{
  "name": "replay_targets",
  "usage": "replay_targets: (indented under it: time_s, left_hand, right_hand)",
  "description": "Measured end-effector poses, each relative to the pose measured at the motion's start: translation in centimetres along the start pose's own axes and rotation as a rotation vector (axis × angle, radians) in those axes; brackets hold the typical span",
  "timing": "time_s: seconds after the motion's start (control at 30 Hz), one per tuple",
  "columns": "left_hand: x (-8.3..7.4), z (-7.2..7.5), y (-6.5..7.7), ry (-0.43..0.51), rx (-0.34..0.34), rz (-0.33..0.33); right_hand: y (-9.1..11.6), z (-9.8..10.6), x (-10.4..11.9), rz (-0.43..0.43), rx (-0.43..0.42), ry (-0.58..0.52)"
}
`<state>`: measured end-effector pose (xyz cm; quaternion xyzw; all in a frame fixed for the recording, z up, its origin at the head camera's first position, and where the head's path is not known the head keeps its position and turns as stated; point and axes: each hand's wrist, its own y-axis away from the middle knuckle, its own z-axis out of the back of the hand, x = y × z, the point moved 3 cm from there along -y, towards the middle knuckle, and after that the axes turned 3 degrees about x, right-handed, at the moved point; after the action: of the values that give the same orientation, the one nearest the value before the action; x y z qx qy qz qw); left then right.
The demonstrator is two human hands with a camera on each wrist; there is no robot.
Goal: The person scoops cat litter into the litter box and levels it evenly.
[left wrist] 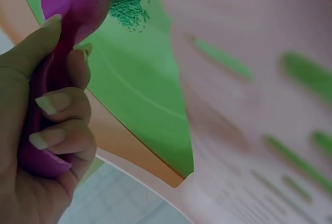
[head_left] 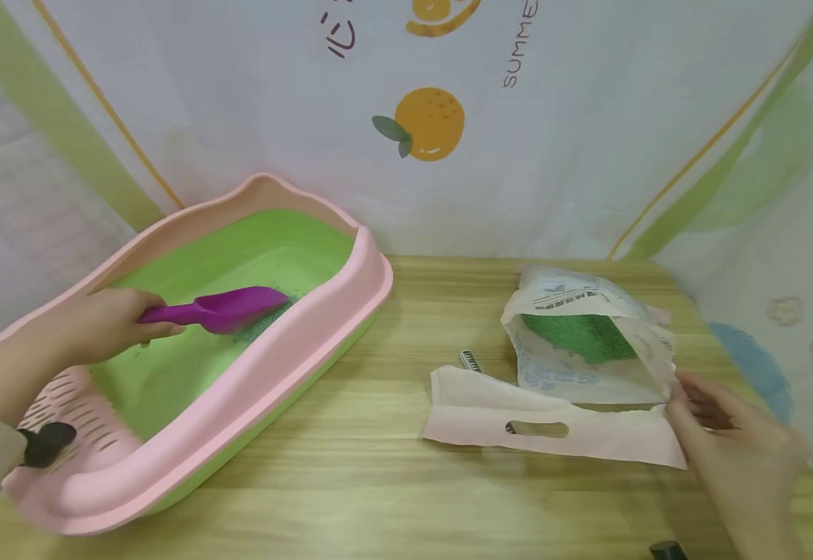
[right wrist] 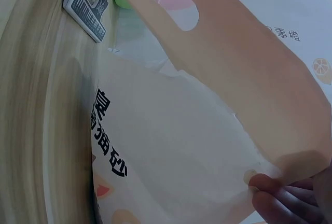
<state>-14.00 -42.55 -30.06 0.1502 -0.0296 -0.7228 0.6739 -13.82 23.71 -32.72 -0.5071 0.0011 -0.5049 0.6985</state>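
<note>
My left hand [head_left: 115, 323] grips the handle of a purple scoop [head_left: 241, 307], held low inside a litter box with a green basin and pink rim [head_left: 301, 327]. By the scoop's head lies a small pile of green cat litter granules [left wrist: 124, 3]. At the right, my right hand [head_left: 742, 443] pinches the edge of a white cat litter bag [head_left: 560, 379]. Its mouth gapes, showing green litter [head_left: 588, 336] inside. A partly torn top strip [head_left: 609, 442] with a handle hole hangs from the bag near that hand.
A bag clip [right wrist: 85, 14] with dark stripes lies on the wooden table [head_left: 406, 482], left of the bag. The litter box has a slotted pink step [head_left: 91, 404] at its near end. A fruit-printed curtain [head_left: 273, 101] rises behind the table.
</note>
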Motion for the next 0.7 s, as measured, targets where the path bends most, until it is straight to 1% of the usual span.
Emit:
replay_targets:
  time_s: [0.1,0.2,0.33,0.4,0.47,0.63,0.7]
  left_hand:
    - [-0.01,-0.03,0.44,0.012,0.012,0.0]
    - [-0.28,-0.15,0.26,0.02,0.034,0.001]
    - [-0.29,-0.45,0.28,0.034,0.105,-0.005]
    - [-0.25,-0.64,0.25,0.035,0.133,-0.012]
    - [-0.19,-0.77,0.21,0.034,0.156,-0.004]
    - [0.24,-0.71,0.22,0.016,0.171,0.004]
    - [0.53,-0.57,0.36,-0.007,0.166,0.004]
  right_hand:
    - [0.0,-0.1,0.14,-0.006,0.011,-0.01]
    - [0.05,0.1,0.08,0.002,0.02,-0.004]
    - [0.11,0.05,0.03,0.007,0.016,-0.006]
    - [0.11,0.02,-0.06,0.008,0.012,-0.004]
    - [0.13,-0.01,-0.16,0.009,0.006,-0.004]
    - [0.03,-0.04,-0.3,0.005,0.003,0.0]
    - [-0.04,-0.05,-0.23,0.004,0.002,0.003]
